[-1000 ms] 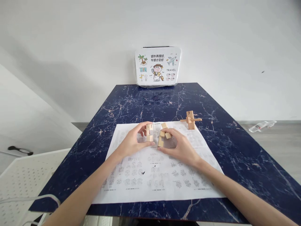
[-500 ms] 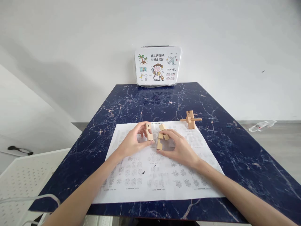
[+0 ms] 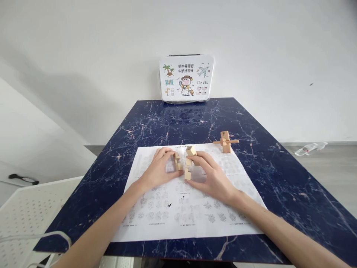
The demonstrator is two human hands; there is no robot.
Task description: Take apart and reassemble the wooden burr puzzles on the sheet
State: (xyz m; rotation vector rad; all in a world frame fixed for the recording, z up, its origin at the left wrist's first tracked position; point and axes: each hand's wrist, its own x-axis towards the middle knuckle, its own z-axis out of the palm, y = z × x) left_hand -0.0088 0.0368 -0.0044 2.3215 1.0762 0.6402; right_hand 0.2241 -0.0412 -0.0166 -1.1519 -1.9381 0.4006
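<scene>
Between the thumb and fingers of my left hand [image 3: 158,169] is a small notched wooden puzzle piece [image 3: 179,163] with a "3" marked near its top. My right hand [image 3: 213,175] grips a pale cluster of notched wooden puzzle pieces [image 3: 188,174], stacked upright with a tilted block on top; my fingers hide part of it. A narrow gap lies between the two held parts. Both are above a printed instruction sheet [image 3: 189,230] with rows of small diagrams. Beyond my right hand, an assembled wooden cross-shaped puzzle [image 3: 225,146] stands upright at the sheet's far right corner.
The sheet lies on a dark blue marbled table [image 3: 192,124]. A white illustrated case [image 3: 186,80] leans on the wall at the far edge. At the left are a white perforated stand [image 3: 28,212] and a white cable [image 3: 50,233]. A clear plastic item [image 3: 311,149] lies on the floor at right.
My left hand has turned its piece, so the notched side shows and the "3" faces differently. In my right hand the cluster has rotated, its top block now tilted.
</scene>
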